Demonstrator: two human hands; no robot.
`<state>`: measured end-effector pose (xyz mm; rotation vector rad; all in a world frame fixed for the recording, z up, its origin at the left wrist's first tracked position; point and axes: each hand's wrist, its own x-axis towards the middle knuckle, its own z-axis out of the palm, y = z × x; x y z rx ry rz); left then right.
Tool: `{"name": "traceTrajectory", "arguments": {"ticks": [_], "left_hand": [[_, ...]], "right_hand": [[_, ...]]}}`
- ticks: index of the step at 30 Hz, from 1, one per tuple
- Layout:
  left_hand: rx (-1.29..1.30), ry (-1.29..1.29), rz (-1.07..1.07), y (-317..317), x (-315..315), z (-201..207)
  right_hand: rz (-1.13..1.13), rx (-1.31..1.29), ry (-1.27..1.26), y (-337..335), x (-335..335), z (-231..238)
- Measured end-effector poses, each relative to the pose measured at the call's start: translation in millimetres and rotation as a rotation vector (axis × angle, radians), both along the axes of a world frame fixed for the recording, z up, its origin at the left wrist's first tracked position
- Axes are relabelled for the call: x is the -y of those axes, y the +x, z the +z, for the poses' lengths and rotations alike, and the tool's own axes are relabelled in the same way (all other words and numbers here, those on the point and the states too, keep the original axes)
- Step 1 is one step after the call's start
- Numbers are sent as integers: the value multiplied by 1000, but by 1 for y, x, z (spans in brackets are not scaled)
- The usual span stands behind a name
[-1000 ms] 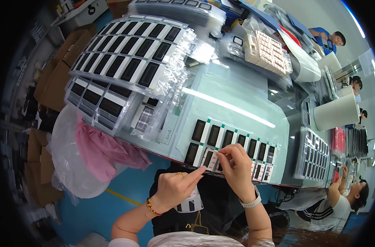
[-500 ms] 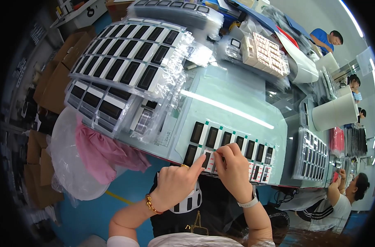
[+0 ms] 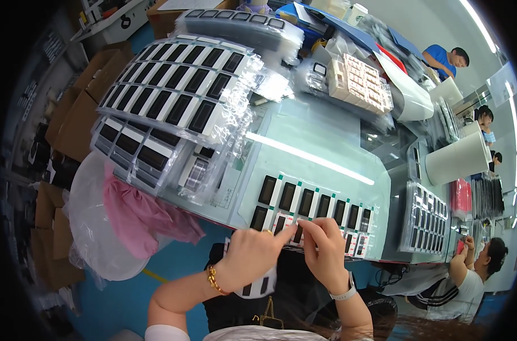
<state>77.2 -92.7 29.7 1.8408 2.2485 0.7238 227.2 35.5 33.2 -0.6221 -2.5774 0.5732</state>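
Two rows of small dark rectangular panels with white strips and green tabs [image 3: 305, 200] lie along the mat's near edge. In the near row, several carry white borders with red marks, like the bordered panel [image 3: 280, 224]. My left hand [image 3: 251, 254] reaches in with its index finger stretched onto a near-row panel; its other fingers are curled and partly hidden. Beside that fingertip, my right hand [image 3: 325, 250] pinches thumb and index finger together over the same row. Whatever lies in the pinch is too small to make out.
Layered plastic trays of dark panels [image 3: 176, 85] stand at left. Beige blocks [image 3: 361, 85] sit at the back, and a white cylinder [image 3: 460, 154] stands on the right near another panel tray [image 3: 423, 219]. Pink cloth [image 3: 139, 213] hangs at left. Other people sit on the right.
Both hands have shifted slightly along the near row to the right. The left fingertip has left the second panel and rests farther right. The view has tilted a little.
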Motion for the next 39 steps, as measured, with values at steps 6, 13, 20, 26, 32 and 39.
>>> {"name": "traceTrajectory", "arguments": {"ticks": [6, 13, 20, 26, 32, 39], "left_hand": [[434, 394, 68, 9, 28, 7], [960, -4, 6, -1, 54, -7], [1029, 114, -36, 1, 58, -10], [988, 111, -11, 2, 60, -13], [746, 36, 222, -16, 70, -25], [591, 156, 319, -15, 71, -24]], "right_hand": [[287, 16, -852, 15, 24, 20], [111, 52, -1062, 30, 20, 23], [299, 57, -686, 20, 20, 21], [346, 109, -397, 10, 22, 33], [305, -58, -498, -2, 36, 40], [-16, -260, -937, -36, 21, -3]]}}
